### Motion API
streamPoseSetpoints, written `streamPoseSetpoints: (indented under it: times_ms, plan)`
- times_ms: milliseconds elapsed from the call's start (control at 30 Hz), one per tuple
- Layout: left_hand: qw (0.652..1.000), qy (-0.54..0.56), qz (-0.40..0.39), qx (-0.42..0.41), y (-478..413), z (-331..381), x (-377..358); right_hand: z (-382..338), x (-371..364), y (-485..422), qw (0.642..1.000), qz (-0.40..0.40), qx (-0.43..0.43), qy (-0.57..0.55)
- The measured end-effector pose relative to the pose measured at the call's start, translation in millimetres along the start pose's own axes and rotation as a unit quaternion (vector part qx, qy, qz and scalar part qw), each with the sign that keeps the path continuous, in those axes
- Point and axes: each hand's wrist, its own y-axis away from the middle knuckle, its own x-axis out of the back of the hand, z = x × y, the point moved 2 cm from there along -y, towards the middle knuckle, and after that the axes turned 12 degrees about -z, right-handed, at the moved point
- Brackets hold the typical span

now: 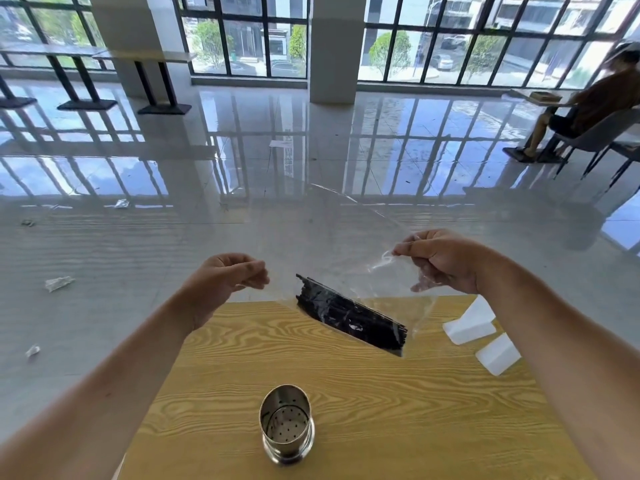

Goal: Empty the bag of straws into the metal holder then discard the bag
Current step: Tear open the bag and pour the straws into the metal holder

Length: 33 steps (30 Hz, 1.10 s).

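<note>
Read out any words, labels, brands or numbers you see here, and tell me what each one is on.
Nothing here can be read.
clear bag: no print visible.
metal holder: no label or brand visible.
white pieces: blank.
sheet on the floor: too small and blurred to read.

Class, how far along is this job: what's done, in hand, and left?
Done: nothing; the metal holder stands empty. In hand: the left hand and right hand hold up the clear bag, black straws inside. Left: tipping the straws in, then discarding the bag.
</note>
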Motion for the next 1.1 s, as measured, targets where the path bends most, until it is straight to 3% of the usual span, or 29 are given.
streamPoseSetpoints:
  times_ms: [233, 333, 400, 467, 533, 667, 767, 867, 967, 1100]
  plan:
    - [0.999, 0.016, 0.027, -0.013, -2, -2, 4, -14, -5, -3, 0.993, -0.026, 0.073, -0.093]
    - [0.997, 0.061, 0.031, -0.026, -2, 1, 2, -1, -5, 0, 0.952, -0.083, 0.13, -0.264]
    - [0.993, 0.105, 0.039, -0.025, -2, -1, 0, 31, -12, 1, 0.923, -0.154, 0.151, -0.318]
    - [0.989, 0.136, 0.049, -0.011, -2, -5, -1, 68, -31, 3, 0.928, -0.19, 0.122, -0.297]
    - [0.989, 0.142, 0.047, 0.009, -2, -12, -4, 98, -56, 2, 0.962, -0.192, 0.03, -0.192]
    - [0.989, 0.127, 0.057, 0.041, -1, -24, -7, 113, -82, -6, 0.987, -0.146, -0.061, 0.007]
    - [0.991, 0.102, 0.069, 0.048, 1, -25, -1, 89, -65, -15, 0.995, -0.072, -0.003, -0.063]
    - [0.991, 0.101, 0.075, 0.046, 0, -25, 0, 70, -38, -18, 0.946, -0.086, 0.144, -0.277]
    - [0.99, 0.112, 0.072, 0.034, -2, -24, -2, 78, -42, -20, 0.974, -0.094, 0.1, -0.182]
    - [0.995, 0.068, 0.062, 0.033, 1, -24, -3, 70, -48, -24, 0.988, 0.04, 0.131, -0.067]
